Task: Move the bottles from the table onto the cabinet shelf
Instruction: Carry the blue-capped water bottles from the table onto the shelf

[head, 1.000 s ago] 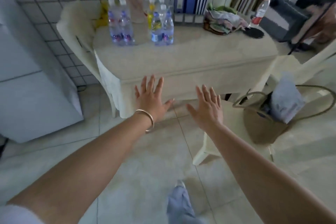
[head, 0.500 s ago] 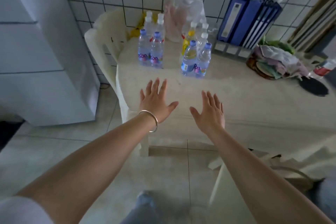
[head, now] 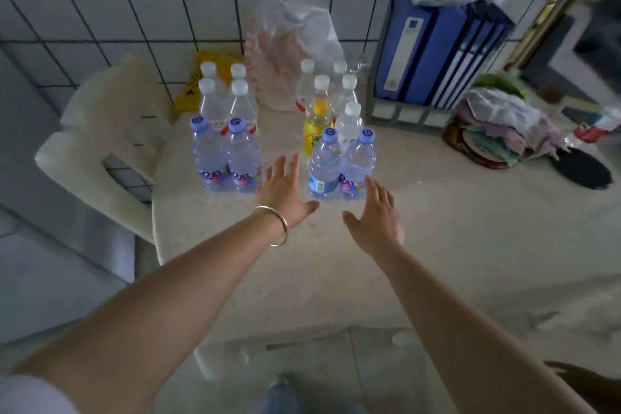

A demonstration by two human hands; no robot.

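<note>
Both hands empty, fingers spread: left hand [head: 281, 190], right hand [head: 376, 213] flanking near-right bottles [head: 341, 165] on table [head: 437, 245]. Advise low grip round bodies; neighbours crowded, tip risk. Cabinet shelf unseen.

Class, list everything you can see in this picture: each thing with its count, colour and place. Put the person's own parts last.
purple-capped plastic water bottles: four, clear, front pairs of both groups
white-capped plastic bottles: about nine, clear, behind them
yellow drink bottle: one, right group
cream table: one, under everything
blue ring binders: several, grey rack, back right
white plastic bags: two, against tiled wall, on binders
cream chair: one, left
left hand: open, silver bangle, between groups
right hand: open, near right group
</note>
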